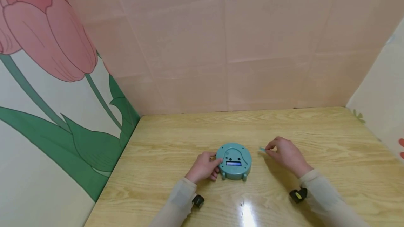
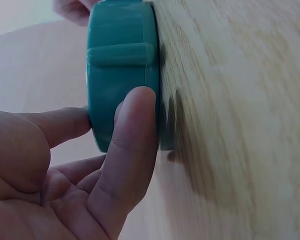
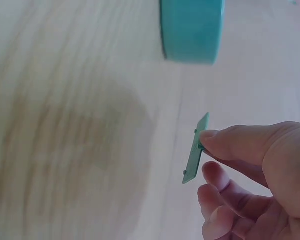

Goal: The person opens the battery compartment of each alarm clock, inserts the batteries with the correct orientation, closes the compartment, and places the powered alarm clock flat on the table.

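A round teal clock (image 1: 235, 148) with two stubby feet lies flat on the table, its back facing up. An uncovered slot (image 1: 233, 163) in that back holds something whitish-purple, probably a battery. My left hand (image 1: 203, 168) grips the clock's left edge, thumb on top and fingers against its side; the left wrist view shows the teal side wall (image 2: 117, 80) between the digits. To the right of the clock and apart from it, my right hand (image 1: 288, 155) pinches a thin teal battery cover (image 3: 194, 156) between thumb and forefinger, above the table. Small tabs show along the cover's edge.
The wood-grain table (image 1: 176, 132) extends around both hands. Behind it stands a pinkish sheet-covered wall (image 1: 189, 62), with a tulip-painted panel (image 1: 50, 38) at the left and a pale panel (image 1: 382, 90) at the right. Both wrists wear small black cameras (image 1: 298, 195).
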A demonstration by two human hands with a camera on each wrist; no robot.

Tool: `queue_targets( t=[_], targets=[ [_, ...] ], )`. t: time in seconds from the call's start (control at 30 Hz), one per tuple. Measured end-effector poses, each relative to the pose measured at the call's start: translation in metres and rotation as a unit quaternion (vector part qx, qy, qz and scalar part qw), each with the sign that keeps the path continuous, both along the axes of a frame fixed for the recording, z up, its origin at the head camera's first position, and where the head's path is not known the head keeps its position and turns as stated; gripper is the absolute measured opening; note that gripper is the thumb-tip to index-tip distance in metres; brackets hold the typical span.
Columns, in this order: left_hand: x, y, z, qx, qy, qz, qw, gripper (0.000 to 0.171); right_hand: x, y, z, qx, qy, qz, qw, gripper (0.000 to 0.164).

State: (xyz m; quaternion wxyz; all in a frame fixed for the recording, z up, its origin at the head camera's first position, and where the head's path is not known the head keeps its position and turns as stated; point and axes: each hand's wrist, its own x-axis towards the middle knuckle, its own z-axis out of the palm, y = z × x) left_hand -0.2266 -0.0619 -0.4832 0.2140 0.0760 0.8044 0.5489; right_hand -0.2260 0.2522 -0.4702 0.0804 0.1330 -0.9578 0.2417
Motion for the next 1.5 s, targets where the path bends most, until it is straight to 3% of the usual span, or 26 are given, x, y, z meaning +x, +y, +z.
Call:
queue_targets(
  t=[0.17, 0.4, 0.6, 1.03, 1.3, 1.5],
  targets=[
    [0.0, -0.003, 0.0, -0.011, 0.0, 0.006, 0.9999, 0.053, 0.007, -0.015, 0.008, -0.01, 0.013, 0.007, 1.0, 0.005],
    [-0.003, -0.003, 0.0, -0.03, 0.024, 0.022, 0.999, 0.054, 0.018, -0.037, 0.014, -0.011, 0.04, 0.022, 0.999, 0.003],
    [-0.005, -0.001, 0.001, -0.027, 0.046, 0.029, 0.9981, 0.049, 0.026, -0.058, 0.018, -0.008, 0.039, 0.042, 0.998, 0.005],
    [-0.005, -0.005, -0.001, 0.028, 0.029, 0.026, 0.9988, 0.041, 0.03, -0.092, 0.01, 0.013, 0.065, 0.106, 0.992, 0.007],
    [-0.006, -0.006, -0.001, 0.028, 0.024, 0.029, 0.9989, 0.043, 0.026, -0.103, -0.001, 0.025, 0.063, 0.116, 0.991, 0.005],
    [-0.006, -0.006, -0.002, 0.027, 0.024, 0.027, 0.999, 0.044, 0.025, -0.107, -0.004, 0.022, 0.062, 0.102, 0.993, 0.005]
  ],
)
